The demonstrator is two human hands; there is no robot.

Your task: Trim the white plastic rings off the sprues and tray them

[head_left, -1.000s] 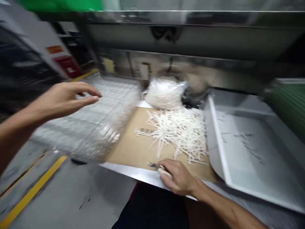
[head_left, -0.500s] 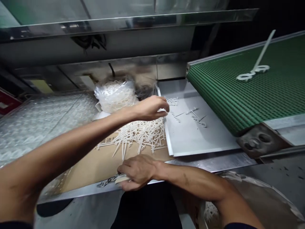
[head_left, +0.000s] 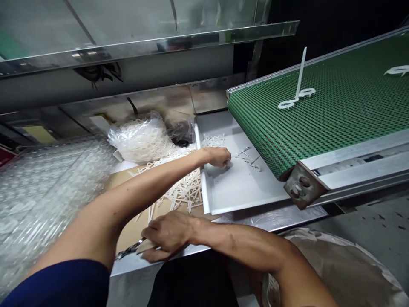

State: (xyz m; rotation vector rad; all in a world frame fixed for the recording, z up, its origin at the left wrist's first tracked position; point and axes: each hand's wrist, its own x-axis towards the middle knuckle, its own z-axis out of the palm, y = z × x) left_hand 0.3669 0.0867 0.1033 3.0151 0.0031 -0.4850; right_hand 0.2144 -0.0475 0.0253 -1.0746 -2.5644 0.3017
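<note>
White plastic pieces (head_left: 251,160) lie in the gray tray (head_left: 243,192) at center of the frame; the left hand (head_left: 219,156) curls narrow there, its hold unclear, while the right hand (head_left: 169,236) grips a small cutter (head_left: 129,250) at lower center.

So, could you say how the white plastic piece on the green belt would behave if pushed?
The white plastic piece seems light and fairly stiff, as its thin stem stands unsupported above two rings. Pushed, it would probably tip, being tall for its base.
</note>
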